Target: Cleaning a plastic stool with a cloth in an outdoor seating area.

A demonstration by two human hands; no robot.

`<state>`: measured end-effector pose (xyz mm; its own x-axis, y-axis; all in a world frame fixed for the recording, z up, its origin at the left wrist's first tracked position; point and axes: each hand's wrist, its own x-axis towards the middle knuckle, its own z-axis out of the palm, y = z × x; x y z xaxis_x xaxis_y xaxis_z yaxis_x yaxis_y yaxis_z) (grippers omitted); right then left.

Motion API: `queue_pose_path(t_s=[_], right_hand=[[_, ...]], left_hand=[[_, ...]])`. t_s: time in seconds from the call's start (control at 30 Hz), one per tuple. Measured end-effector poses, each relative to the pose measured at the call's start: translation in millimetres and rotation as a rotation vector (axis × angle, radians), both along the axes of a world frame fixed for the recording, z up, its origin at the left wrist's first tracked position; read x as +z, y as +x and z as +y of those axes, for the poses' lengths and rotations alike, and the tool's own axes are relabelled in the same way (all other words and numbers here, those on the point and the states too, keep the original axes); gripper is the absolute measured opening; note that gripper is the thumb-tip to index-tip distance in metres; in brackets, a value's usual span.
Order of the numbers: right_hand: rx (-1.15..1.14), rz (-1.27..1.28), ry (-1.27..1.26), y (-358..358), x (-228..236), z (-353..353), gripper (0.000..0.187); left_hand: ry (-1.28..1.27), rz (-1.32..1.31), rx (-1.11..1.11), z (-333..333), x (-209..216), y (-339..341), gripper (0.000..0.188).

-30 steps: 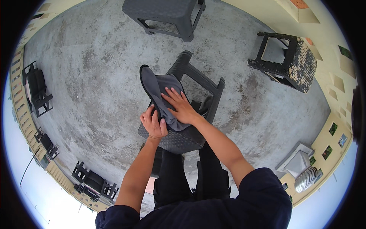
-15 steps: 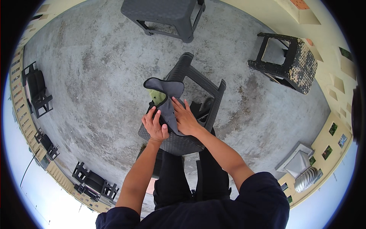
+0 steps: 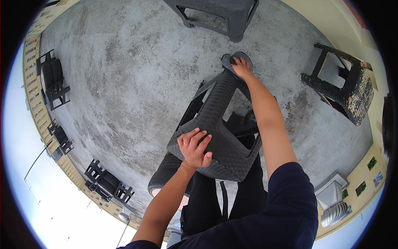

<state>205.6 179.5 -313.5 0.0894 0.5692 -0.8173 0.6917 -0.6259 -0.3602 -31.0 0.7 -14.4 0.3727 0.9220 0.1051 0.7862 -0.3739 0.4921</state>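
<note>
A dark grey plastic stool [image 3: 219, 101] lies tipped in front of my legs, its textured seat toward me and its legs pointing away. My left hand [image 3: 194, 148] grips the stool at the seat's edge, with the fingers bent over the base of a leg and the thumb apart. My right arm is stretched far forward. At the far end of that same leg, my right hand [image 3: 242, 68] closes on a grey cloth [image 3: 245, 57] with a dark border, which is folded around the leg's foot. The cloth's green side is hidden.
Another grey stool [image 3: 215, 20] stands ahead at the top. To the right a worn black stool with peeling paint [image 3: 344, 83] lies on its side. Several black stools [image 3: 52, 79] lie along the left. Behind my left forearm is a dark rounded object [image 3: 163, 174]. The concrete floor [image 3: 124, 83] is stained.
My right hand has carried the cloth away from the seat end, forward and right to the leg's tip. My left hand has let go of the cloth and now grips the stool. The view has shifted.
</note>
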Motion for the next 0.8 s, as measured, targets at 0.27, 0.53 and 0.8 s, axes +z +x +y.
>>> queue_pose_path(t_s=[0.27, 0.53, 0.8], right_hand=[[-0.027, 0.009, 0.078, -12, 12, -39, 0.074], [0.005, -0.062, 0.317, 64, 43, -202, 0.052], [-0.081, -0.215, -0.063, 70, 57, -225, 0.059]], left_hand=[[-0.006, -0.013, 0.021, 0, -1, -6, 0.041], [0.016, -0.001, 0.006, 1, -1, -5, 0.038], [0.025, 0.012, -0.009, -2, 1, -6, 0.037]])
